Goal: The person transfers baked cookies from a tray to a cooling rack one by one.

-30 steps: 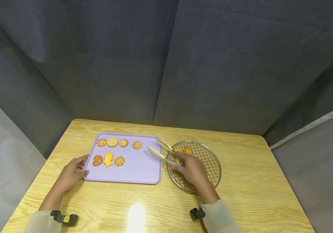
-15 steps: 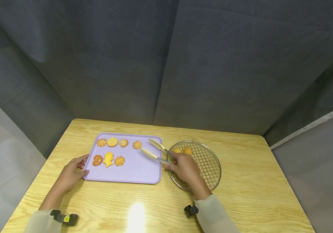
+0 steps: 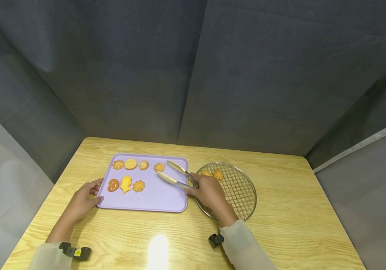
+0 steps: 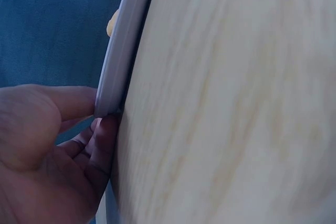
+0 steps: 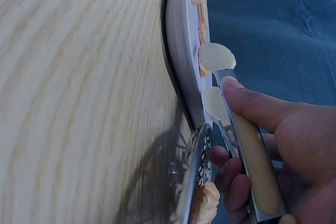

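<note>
My right hand (image 3: 209,191) grips a pair of tongs (image 3: 169,179) with pale tips and metal arms. The tongs' arms stand apart over the right part of a lilac tray (image 3: 162,198), nothing between the tips. Close to those tips lies a round swirl cookie (image 3: 159,167). Thumb and fingers of my left hand (image 3: 83,200) pinch the tray's left rim, which shows between them in the left wrist view. On the tray lie a pretzel (image 3: 113,185), a yellow fish-shaped piece (image 3: 125,184), a flower-shaped cookie (image 3: 138,186) and several more cookies along the back.
Right of the tray stands a round wire rack (image 3: 243,191) with a metal rim. At its back left sit two ridged cookies (image 3: 218,174); my right hand hides part of the rack. Grey curtains (image 3: 247,75) enclose the wooden table (image 3: 281,225).
My right hand has moved left from over the rack, bringing the tongs' tips further over the tray, beside the swirl cookie. The left hand and the tray stay put.
</note>
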Motion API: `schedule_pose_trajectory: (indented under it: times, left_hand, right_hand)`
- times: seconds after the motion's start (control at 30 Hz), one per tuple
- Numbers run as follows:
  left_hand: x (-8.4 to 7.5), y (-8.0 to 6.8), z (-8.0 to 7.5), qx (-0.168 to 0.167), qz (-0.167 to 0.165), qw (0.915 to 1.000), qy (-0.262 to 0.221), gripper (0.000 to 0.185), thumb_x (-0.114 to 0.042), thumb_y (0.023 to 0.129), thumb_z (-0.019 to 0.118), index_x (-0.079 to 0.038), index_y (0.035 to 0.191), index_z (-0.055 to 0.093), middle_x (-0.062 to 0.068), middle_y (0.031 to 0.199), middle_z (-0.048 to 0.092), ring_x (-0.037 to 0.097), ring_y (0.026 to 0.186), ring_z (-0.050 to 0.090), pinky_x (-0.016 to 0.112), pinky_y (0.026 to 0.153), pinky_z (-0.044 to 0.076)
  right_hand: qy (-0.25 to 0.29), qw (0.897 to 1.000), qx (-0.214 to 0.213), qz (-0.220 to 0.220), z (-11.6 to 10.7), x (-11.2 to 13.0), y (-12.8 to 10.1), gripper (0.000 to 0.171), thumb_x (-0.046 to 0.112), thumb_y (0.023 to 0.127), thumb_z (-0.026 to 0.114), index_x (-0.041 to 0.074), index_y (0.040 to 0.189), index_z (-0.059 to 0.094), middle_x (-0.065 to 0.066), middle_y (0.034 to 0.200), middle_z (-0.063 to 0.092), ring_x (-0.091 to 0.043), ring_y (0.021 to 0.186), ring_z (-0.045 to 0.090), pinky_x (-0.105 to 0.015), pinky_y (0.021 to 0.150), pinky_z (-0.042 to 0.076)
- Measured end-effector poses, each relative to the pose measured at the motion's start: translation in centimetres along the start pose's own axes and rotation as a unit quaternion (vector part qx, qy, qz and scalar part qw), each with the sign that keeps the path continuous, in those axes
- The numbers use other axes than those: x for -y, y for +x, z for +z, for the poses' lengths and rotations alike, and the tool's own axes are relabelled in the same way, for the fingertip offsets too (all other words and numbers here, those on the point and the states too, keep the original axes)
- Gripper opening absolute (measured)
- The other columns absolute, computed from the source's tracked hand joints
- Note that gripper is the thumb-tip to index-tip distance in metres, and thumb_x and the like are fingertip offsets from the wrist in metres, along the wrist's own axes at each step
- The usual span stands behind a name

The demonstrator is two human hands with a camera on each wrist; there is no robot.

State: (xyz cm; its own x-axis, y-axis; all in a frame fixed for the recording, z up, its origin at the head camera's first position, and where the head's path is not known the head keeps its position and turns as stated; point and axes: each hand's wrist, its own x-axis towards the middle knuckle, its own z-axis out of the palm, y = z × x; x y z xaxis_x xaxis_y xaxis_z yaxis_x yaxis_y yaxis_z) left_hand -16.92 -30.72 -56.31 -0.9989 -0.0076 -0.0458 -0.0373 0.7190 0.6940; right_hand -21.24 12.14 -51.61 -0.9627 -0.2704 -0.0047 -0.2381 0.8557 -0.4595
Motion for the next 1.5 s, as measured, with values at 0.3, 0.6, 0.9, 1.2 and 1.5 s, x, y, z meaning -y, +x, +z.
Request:
schedule_pose_trajectory:
  times: [0.3, 0.6, 0.9, 1.2, 1.5]
  left_hand:
    - [0.0, 0.1, 0.1, -0.002, 0.001, 1.0000, 0.003, 0.063, 0.005, 0.091, 0.069, 0.008, 0.149, 0.045, 0.017, 0.115, 0.054, 0.028, 0.103, 0.053, 0.024, 0.076, 0.043]
    - [0.0, 0.1, 0.0, 0.001, 0.002, 1.0000, 0.000, 0.063, 0.005, 0.091, 0.068, 0.008, 0.150, 0.044, 0.017, 0.115, 0.054, 0.029, 0.104, 0.053, 0.024, 0.076, 0.044]
    - [0.2, 0.2, 0.0, -0.001, 0.005, 1.0000, -0.001, 0.064, 0.006, 0.090, 0.069, 0.009, 0.149, 0.045, 0.017, 0.115, 0.055, 0.028, 0.104, 0.053, 0.022, 0.075, 0.044]
    - [0.1, 0.1, 0.1, -0.001, 0.002, 1.0000, -0.005, 0.063, 0.006, 0.091, 0.068, 0.009, 0.149, 0.045, 0.017, 0.115, 0.055, 0.028, 0.104, 0.053, 0.022, 0.075, 0.044]
    - [0.1, 0.1, 0.0, -0.002, 0.004, 1.0000, -0.007, 0.064, 0.006, 0.090, 0.068, 0.009, 0.149, 0.045, 0.017, 0.115, 0.054, 0.028, 0.104, 0.053, 0.022, 0.074, 0.044]
  right_hand:
    - [-0.012, 1.000, 0.010, 0.002, 0.2, 0.5, 1.0, 0.071, 0.046, 0.086, 0.081, 0.016, 0.147, 0.059, 0.002, 0.076, 0.059, -0.016, 0.067, 0.051, -0.035, 0.061, 0.044]
    - [-0.033, 0.999, 0.022, 0.002, 0.4, 1.3, 1.8, 0.071, 0.049, 0.087, 0.079, 0.016, 0.148, 0.059, -0.010, 0.107, 0.073, -0.017, 0.068, 0.052, -0.033, 0.057, 0.042]
    - [-0.043, 0.999, 0.012, 0.005, 0.5, 1.9, 2.4, 0.064, 0.047, 0.090, 0.078, 0.018, 0.145, 0.062, -0.012, 0.124, 0.072, -0.019, 0.069, 0.054, -0.034, 0.056, 0.041]
    - [-0.045, 0.999, 0.003, -0.002, 0.7, 1.8, 2.2, 0.062, 0.045, 0.089, 0.078, 0.018, 0.144, 0.063, -0.011, 0.123, 0.073, -0.018, 0.064, 0.052, -0.032, 0.052, 0.038]
    - [-0.029, 0.999, 0.012, -0.009, 0.5, 1.5, 1.7, 0.062, 0.045, 0.091, 0.077, 0.017, 0.144, 0.062, -0.014, 0.115, 0.074, -0.018, 0.064, 0.049, -0.033, 0.055, 0.037]
